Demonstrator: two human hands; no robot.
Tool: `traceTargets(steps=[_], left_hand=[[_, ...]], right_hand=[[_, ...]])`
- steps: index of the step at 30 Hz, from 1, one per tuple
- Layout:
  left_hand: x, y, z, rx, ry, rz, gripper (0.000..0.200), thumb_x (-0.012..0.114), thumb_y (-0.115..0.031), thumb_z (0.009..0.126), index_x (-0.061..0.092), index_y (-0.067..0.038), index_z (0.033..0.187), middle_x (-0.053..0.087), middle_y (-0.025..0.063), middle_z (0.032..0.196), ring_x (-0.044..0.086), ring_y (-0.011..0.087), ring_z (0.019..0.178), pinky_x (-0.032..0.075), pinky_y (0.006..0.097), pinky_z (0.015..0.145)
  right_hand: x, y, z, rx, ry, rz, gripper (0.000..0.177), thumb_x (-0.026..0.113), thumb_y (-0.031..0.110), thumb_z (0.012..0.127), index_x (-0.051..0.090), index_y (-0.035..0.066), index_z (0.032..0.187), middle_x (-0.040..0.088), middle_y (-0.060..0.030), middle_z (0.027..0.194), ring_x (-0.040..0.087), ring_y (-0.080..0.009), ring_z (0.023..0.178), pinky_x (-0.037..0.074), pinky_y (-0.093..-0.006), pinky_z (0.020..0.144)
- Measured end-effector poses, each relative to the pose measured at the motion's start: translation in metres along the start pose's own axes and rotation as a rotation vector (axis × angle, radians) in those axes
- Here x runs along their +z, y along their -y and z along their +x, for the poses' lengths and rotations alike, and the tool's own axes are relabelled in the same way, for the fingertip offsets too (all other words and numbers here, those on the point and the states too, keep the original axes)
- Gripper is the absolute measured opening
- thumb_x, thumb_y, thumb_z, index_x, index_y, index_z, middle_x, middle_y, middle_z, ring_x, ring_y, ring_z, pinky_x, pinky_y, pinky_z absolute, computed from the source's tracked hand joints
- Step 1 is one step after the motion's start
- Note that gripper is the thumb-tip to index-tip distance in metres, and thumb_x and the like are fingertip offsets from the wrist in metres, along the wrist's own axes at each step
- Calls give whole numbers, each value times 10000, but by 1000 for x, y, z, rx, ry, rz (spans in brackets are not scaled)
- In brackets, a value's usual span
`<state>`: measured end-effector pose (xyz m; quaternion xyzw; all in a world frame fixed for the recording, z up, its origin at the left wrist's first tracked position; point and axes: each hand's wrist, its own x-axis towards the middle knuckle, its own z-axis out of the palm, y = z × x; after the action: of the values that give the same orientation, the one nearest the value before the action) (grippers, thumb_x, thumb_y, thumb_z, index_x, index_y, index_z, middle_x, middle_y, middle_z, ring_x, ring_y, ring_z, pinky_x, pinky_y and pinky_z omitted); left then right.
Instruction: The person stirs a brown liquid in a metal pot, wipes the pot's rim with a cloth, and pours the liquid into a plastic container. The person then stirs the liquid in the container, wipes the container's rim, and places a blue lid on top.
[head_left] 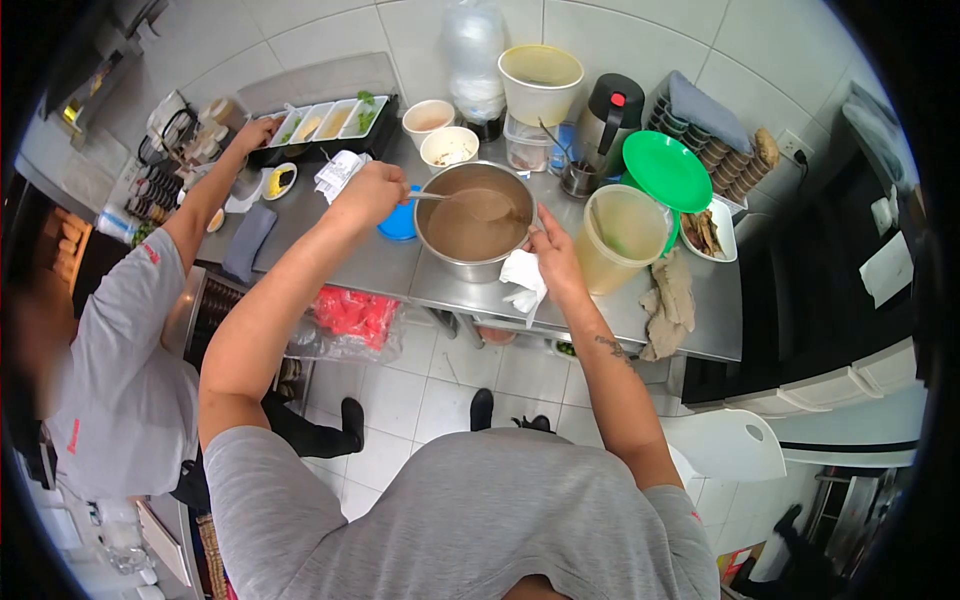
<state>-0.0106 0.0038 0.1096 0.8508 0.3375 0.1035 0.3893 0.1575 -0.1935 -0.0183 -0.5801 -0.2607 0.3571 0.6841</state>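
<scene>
Steel counter (pixel 345 262): left hand (pixel 368 195) holds ladle (pixel 478 205), right hand (pixel 553 256) grips pot (pixel 472 268).

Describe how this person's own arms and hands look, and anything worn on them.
Both arms are bare below the short sleeves of a grey T-shirt. The left hand and right hand are ungloved, with no watch, bracelet or ring that I can make out. A small dark tattoo marks the right forearm.
</scene>
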Motion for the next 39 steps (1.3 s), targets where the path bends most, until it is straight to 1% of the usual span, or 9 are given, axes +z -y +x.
traceTargets(steps=[4,10,19,22,25,31,34,37,39], left_hand=[[-5,-10,-10,158,-66,241,133,500,-85,822,569,11,761,565,75,636,534,175,593,395,312,537],[35,-13,-35,448,-122,556,104,533,-12,726,572,-9,822,607,157,719,597,323,718,461,417,628],[84,13,8,910,-270,784,183,586,-50,642,540,-63,819,575,109,742,561,292,733,453,412,631],[73,29,15,881,-285,953,179,571,-78,661,545,-68,838,580,109,749,557,282,751,455,397,654],[57,28,0,706,-208,1101,175,548,-89,686,561,-55,857,601,141,761,583,287,746,464,407,648],[30,-22,-18,308,186,949,144,533,-85,708,614,-78,828,628,164,752,623,328,753,483,433,640],[45,-8,3,287,223,747,135,532,-92,712,623,-101,811,628,149,744,617,332,765,483,429,651],[72,-10,6,316,53,660,134,535,-80,711,607,-79,824,616,154,747,606,336,757,476,428,664],[84,-6,11,497,-126,644,129,544,-74,704,594,-69,823,608,144,745,599,331,745,474,426,667]], right_hand=[[0,0,1,5,-5,3,532,454,137,903,271,22,1389,506,8,677,449,-51,573,378,-192,533],[2,6,-3,18,-9,17,526,450,140,909,270,25,1390,507,6,666,463,-56,570,384,-196,527],[0,-6,2,-19,-25,16,504,456,144,909,307,46,1380,498,9,669,477,-60,579,394,-201,522],[-1,-7,3,-31,-31,-7,496,457,142,908,320,47,1375,495,10,671,477,-59,582,395,-201,525],[1,-3,1,-30,-32,-2,492,456,139,908,323,43,1372,494,11,670,476,-58,581,395,-200,524],[3,-2,-1,-29,-32,-24,506,446,136,906,299,13,1375,504,1,666,468,-67,587,395,-207,543],[3,0,0,-35,-26,-13,491,447,139,911,318,33,1372,505,9,671,471,-57,568,389,-197,513],[3,-1,0,-41,-30,-12,497,448,135,907,313,20,1371,507,2,674,475,-64,578,393,-203,524],[3,-1,0,-27,-33,0,510,443,125,902,294,0,1373,510,-13,675,485,-79,596,407,-215,551]])
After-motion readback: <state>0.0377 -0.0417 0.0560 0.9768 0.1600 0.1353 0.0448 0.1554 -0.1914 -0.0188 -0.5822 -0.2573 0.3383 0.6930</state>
